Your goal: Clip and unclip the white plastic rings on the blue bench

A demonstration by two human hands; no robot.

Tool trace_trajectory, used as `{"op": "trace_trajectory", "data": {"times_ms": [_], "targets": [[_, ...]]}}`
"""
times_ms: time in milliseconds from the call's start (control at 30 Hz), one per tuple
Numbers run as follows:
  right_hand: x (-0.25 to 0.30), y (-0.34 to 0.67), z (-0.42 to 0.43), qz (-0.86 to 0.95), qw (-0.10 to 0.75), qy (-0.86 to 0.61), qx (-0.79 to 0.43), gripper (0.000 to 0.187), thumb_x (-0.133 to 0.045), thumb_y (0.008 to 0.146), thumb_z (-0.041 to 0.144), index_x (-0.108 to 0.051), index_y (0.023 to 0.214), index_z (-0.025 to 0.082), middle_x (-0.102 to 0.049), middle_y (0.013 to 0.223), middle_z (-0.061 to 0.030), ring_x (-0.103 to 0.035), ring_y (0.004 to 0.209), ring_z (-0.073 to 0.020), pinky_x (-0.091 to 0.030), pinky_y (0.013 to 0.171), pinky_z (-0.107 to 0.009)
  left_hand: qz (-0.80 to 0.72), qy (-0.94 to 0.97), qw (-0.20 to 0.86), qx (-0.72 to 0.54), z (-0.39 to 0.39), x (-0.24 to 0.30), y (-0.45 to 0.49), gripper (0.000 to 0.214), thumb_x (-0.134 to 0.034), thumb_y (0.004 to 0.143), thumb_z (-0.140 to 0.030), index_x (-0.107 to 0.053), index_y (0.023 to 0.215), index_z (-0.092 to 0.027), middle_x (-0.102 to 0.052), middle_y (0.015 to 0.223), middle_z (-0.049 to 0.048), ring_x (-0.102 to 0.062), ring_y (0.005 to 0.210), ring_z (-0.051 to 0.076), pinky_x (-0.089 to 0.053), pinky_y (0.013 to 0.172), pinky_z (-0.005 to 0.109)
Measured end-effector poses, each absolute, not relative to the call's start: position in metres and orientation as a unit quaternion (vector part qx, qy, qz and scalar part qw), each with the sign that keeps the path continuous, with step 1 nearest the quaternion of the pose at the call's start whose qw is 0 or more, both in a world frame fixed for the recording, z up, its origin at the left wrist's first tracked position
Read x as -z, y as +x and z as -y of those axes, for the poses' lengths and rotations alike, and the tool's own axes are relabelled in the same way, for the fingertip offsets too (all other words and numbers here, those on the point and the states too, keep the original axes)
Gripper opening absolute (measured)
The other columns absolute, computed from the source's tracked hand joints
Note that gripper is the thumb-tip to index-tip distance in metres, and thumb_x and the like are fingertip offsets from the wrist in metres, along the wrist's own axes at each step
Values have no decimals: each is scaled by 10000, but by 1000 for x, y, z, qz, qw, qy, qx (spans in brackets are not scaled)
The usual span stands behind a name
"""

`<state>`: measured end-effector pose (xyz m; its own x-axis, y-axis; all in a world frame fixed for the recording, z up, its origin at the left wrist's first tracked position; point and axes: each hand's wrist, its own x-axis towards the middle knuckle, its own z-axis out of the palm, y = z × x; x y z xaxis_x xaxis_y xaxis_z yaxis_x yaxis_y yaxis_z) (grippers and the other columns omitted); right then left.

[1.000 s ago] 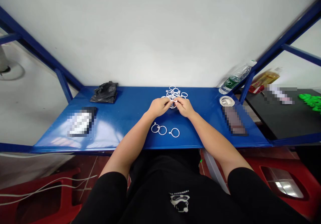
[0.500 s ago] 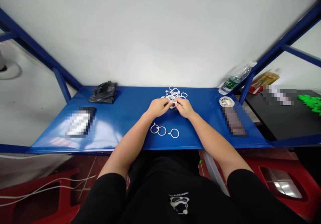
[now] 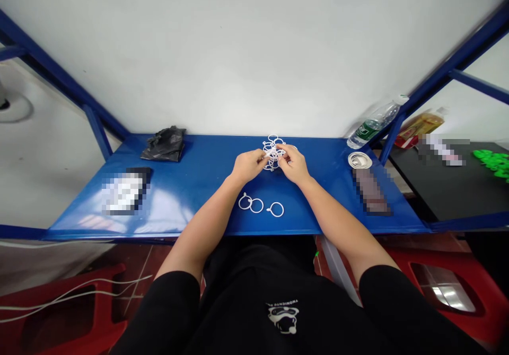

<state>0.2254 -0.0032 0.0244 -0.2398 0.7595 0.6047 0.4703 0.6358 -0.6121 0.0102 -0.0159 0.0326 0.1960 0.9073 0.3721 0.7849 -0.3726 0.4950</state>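
Note:
A tangled cluster of white plastic rings [image 3: 272, 153] lies at the middle of the blue table, partly hidden by my hands. My left hand [image 3: 248, 166] pinches a white ring at the near left of the cluster. My right hand [image 3: 293, 164] grips the same tangle from the right, its fingertips close to my left hand's. Which ring each hand holds is hard to tell. Three separate white rings [image 3: 256, 205] lie on the table nearer me, below my wrists, and neither hand touches them.
The blue metal table [image 3: 199, 185] holds a crumpled black plastic bag [image 3: 165, 145], a pixelated dark item [image 3: 125, 198], a flat white coil [image 3: 360, 159], a pixelated item [image 3: 371, 191] and a plastic water bottle [image 3: 371, 129]. A white wall rises behind.
My hands have moved slightly farther from me and closer into the ring cluster, and my right hand now covers more of it. The three separate rings have not moved.

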Motion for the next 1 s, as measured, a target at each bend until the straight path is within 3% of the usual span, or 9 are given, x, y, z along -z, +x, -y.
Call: {"op": "trace_trajectory", "data": {"times_ms": [100, 167, 300, 367, 467, 567, 733, 1000], "targets": [[-28, 222, 10, 793, 449, -391, -133, 217, -634, 963, 310, -775, 1119, 254, -786, 1056, -60, -666, 705, -189, -573, 742, -365, -612, 703, 91, -352, 11, -33, 4, 204, -630, 1019, -399, -751, 1017, -234, -789, 885, 36, -720, 826, 201, -490, 741, 283], [-28, 217, 16, 841, 389, -352, -128, 164, -663, 972, 324, -793, 1040, 252, -790, 958, -41, -695, 746, -194, -569, 765, -352, -617, 696, 94, -356, 9, -32, 1, 204, -633, 1012, -349, -758, 1126, -237, -806, 1001, 48, -735, 901, 212, -524, 810, 295], [-26, 204, 27, 918, 270, -254, -139, 194, -693, 985, 338, -798, 1131, 265, -807, 1094, -44, -751, 981, -225, -581, 845, -348, -578, 746, 112, -312, 7, -27, 0, 554, -625, 958, -189, -596, 1510, -229, -749, 1325, 77, -728, 1098, 238, -543, 970, 324], [-27, 198, 33, 934, 239, -224, -147, 253, -681, 1006, 365, -782, 1222, 279, -789, 1194, -52, -746, 1053, -235, -585, 852, -352, -571, 759, 120, -290, 7, -24, 1, 632, -613, 946, -166, -536, 1571, -226, -720, 1386, 82, -717, 1151, 251, -545, 1000, 337], [-32, 188, 46, 951, 199, -182, -152, 395, -682, 1013, 476, -726, 1364, 299, -740, 1308, -73, -732, 1075, -235, -581, 835, -345, -573, 760, 124, -281, 5, -21, 1, 579, -602, 970, -200, -559, 1548, -215, -726, 1373, 88, -715, 1162, 253, -542, 1026, 341], [-35, 177, 58, 970, 153, -121, -143, 501, -761, 934, 580, -748, 1337, 282, -716, 1315, -96, -714, 1092, -252, -567, 805, -327, -571, 762, 127, -278, 3, -20, -1, 500, -622, 986, -254, -617, 1483, -204, -755, 1302, 88, -722, 1128, 247, -542, 1013, 331], [-27, 174, 55, 971, 141, -140, -136, 295, -781, 942, 503, -823, 1123, 274, -727, 1217, -71, -714, 1031, -228, -536, 734, -302, -561, 767, 140, -280, 3, -22, -2, 410, -647, 994, -307, -691, 1389, -207, -781, 1225, 77, -733, 1050, 233, -551, 955, 316], [-27, 202, 31, 930, 229, -228, -175, 252, -852, 861, 414, -787, 1047, 256, -724, 1163, -55, -704, 948, -211, -553, 775, -332, -534, 765, 168, -319, 7, -27, -2, 341, -572, 1033, -396, -767, 1237, -204, -793, 1193, 80, -732, 1034, 230, -539, 951, 314]]}}
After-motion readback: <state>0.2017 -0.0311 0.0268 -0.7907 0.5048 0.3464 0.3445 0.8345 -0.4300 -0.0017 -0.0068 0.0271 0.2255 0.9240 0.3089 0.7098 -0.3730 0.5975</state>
